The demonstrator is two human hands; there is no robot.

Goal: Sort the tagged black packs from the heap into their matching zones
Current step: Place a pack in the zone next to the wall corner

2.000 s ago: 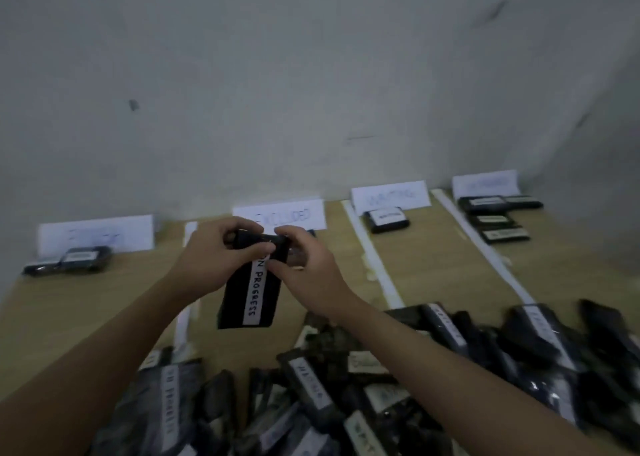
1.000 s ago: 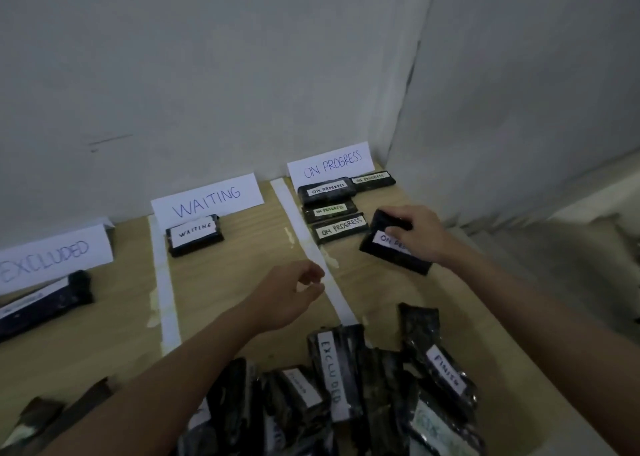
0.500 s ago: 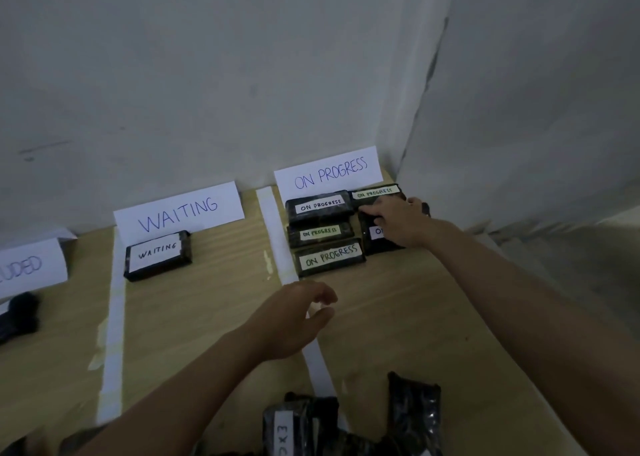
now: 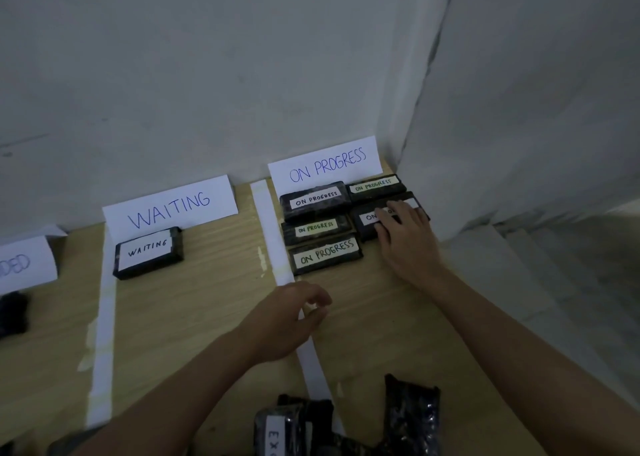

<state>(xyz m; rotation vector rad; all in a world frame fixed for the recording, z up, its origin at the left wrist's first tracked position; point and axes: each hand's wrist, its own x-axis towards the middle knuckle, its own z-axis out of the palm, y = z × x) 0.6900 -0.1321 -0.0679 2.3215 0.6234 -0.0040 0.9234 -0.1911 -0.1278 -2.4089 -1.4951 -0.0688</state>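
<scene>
On my feed, a plain grey back wall (image 4: 207, 75) fills the upper half and meets a second wall (image 4: 536, 92) on the right at a corner. A dark crack (image 4: 440, 23) runs down that corner. Low on the left of the back wall I see a faint scuff line (image 4: 20, 140). Below is a light wood-grain tabletop (image 4: 214, 300) pushed against both walls. Past its right edge are pale stepped surfaces (image 4: 519, 268), too dim to make out further.
</scene>
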